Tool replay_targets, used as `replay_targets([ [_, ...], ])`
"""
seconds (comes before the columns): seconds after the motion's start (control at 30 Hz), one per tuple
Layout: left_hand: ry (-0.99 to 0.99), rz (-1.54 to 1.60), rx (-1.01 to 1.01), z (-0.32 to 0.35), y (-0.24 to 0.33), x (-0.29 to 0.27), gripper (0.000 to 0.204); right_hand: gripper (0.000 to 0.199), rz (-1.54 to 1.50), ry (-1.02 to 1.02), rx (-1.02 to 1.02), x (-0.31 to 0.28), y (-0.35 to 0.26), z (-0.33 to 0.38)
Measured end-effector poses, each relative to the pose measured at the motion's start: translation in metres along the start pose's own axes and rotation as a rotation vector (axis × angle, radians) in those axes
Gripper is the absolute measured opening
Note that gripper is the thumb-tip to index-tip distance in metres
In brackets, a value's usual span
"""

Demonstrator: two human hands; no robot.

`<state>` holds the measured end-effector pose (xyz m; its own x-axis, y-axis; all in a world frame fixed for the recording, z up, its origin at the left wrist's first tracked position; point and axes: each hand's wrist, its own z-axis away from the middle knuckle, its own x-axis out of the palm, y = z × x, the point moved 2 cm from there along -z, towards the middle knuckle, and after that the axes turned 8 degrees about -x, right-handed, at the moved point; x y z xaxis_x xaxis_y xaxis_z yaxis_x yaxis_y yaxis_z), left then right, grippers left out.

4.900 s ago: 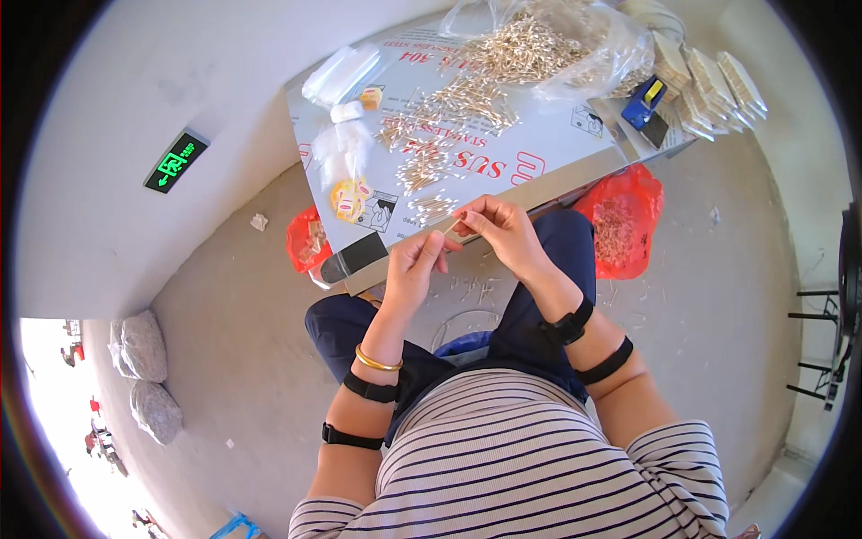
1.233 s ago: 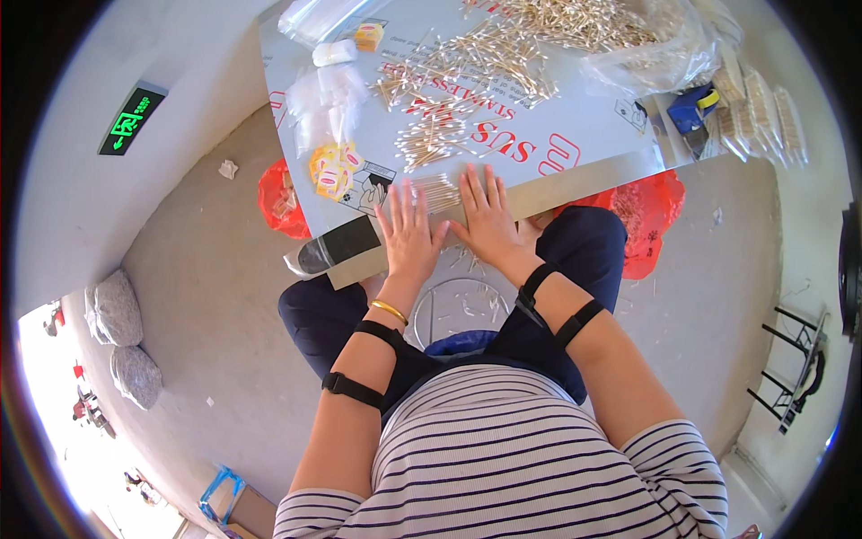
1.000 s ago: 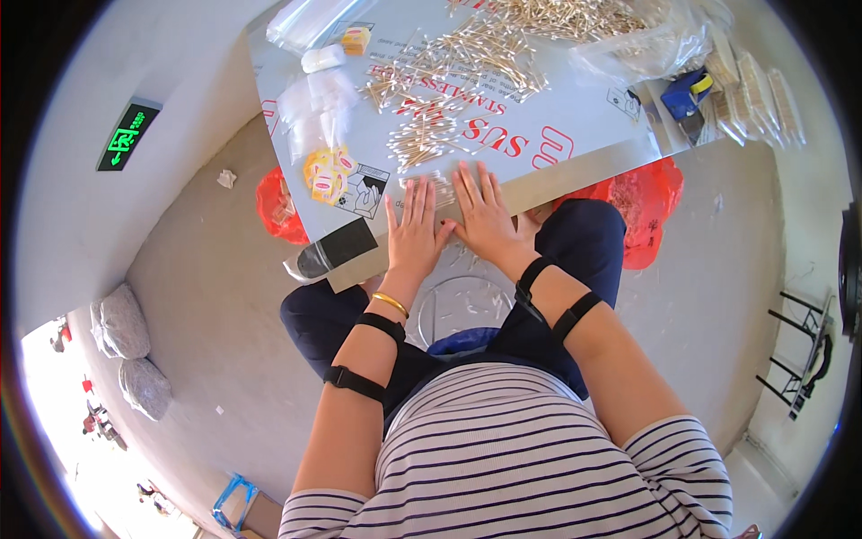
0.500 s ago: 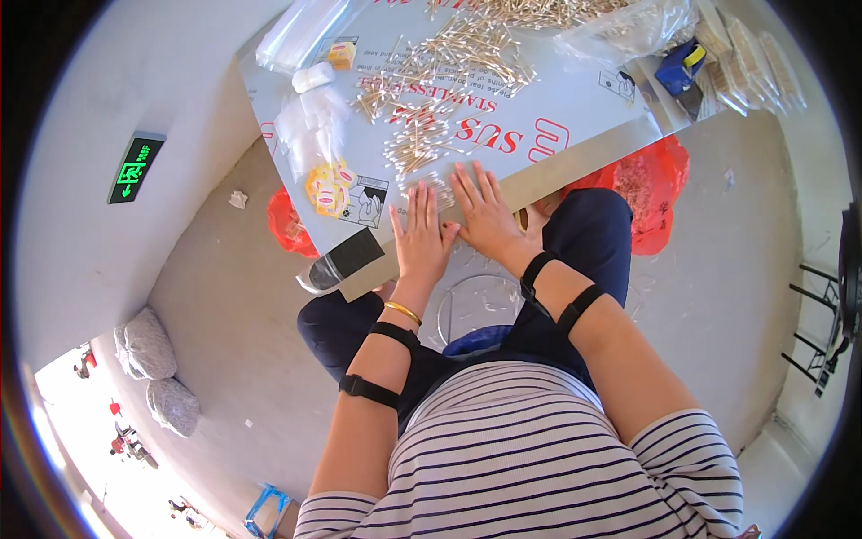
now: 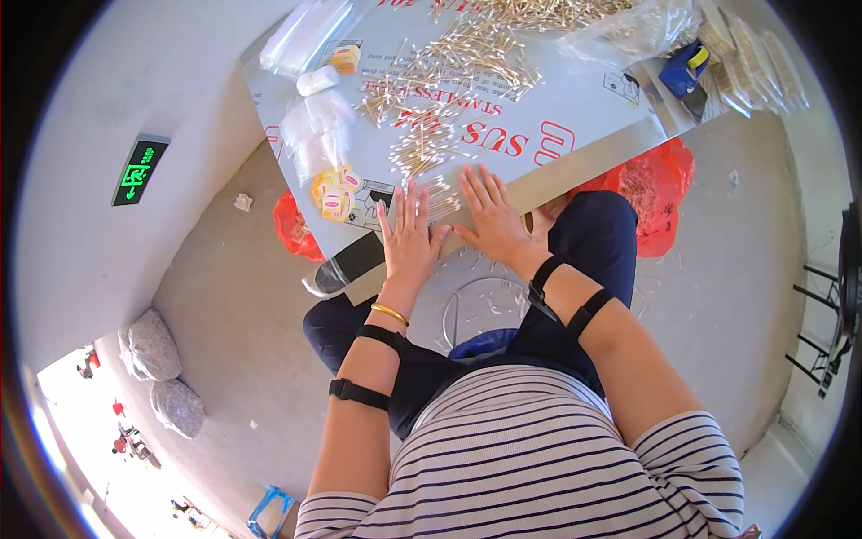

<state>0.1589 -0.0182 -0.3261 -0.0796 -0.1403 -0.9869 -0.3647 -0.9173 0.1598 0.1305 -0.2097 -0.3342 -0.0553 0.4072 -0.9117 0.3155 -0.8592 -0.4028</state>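
Observation:
My left hand and my right hand lie flat at the table's near edge, fingers stretched out and thumbs nearly meeting. Between their fingers sits a small bunch of cotton swabs, with both hands against its sides. Just beyond is a looser group of cotton swabs. A big heap of cotton swabs spreads over the far part of the table. Left of my left hand are yellow-and-white paper labels and a stack of clear plastic bags.
A blue tape dispenser stands at the far right beside packed clear bags. Red plastic bags are on the floor by the table. A dark strip covers the near left corner. Grey sacks rest by the wall.
My hands have moved apart slightly, the left one going left, the right one right. More of the small bunch of swabs shows between them.

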Motion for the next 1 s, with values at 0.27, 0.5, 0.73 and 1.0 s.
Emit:
replay_targets([
  [0.27,-0.034,-0.018,0.091,0.004,-0.003,0.004,0.075,0.096,0.007,0.037,-0.016,0.001,0.003,0.000],
  [0.5,-0.023,0.035,0.072,0.007,-0.007,0.003,0.080,0.094,0.044,-0.008,-0.019,0.001,0.002,-0.002],
  [0.73,-0.036,0.023,-0.185,-0.002,-0.027,0.009,0.087,0.096,0.122,-0.014,-0.089,0.003,0.007,-0.019],
  [1.0,0.028,0.112,-0.175,-0.010,-0.011,0.018,0.089,0.100,0.132,-0.023,-0.047,0.011,0.000,-0.025],
])
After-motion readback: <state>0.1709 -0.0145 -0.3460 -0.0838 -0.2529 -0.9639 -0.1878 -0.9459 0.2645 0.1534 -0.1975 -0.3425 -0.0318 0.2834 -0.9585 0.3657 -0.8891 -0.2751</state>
